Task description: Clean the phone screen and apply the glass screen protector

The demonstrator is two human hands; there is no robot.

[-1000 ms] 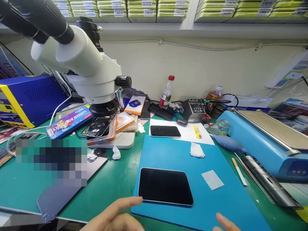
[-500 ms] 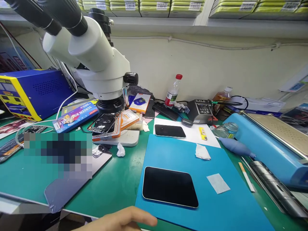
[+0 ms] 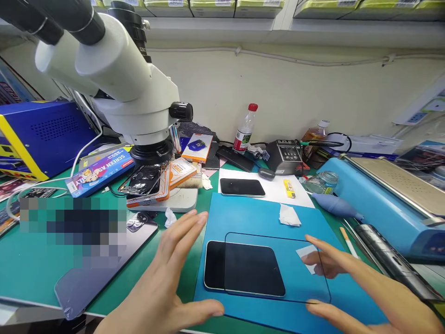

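My right hand (image 3: 375,283) grips a clear glass screen protector (image 3: 295,269) with a thin black border, thumb and fingers at the edges of its right end. The protector is held above a phone (image 3: 213,265), shifted to the right of it, and part of the phone shows through the glass. The phone lies screen up on a blue mat (image 3: 243,213). My left hand (image 3: 163,283) is left of the phone, fingers spread and thumb stretched out, holding nothing. A small white square wipe (image 3: 306,253) lies partly behind the protector and my right fingers.
A microscope (image 3: 135,88) stands back left, with a purple phone back panel (image 3: 104,269) in front. Another phone (image 3: 242,187) lies on white paper near a yellow lighter (image 3: 289,188). A blue machine (image 3: 375,213) and an air blower (image 3: 337,207) are at right.
Both hands have come into view over the mat, the right one bringing the screen protector. The left hand has risen and spread its fingers. The camera view has shifted slightly.
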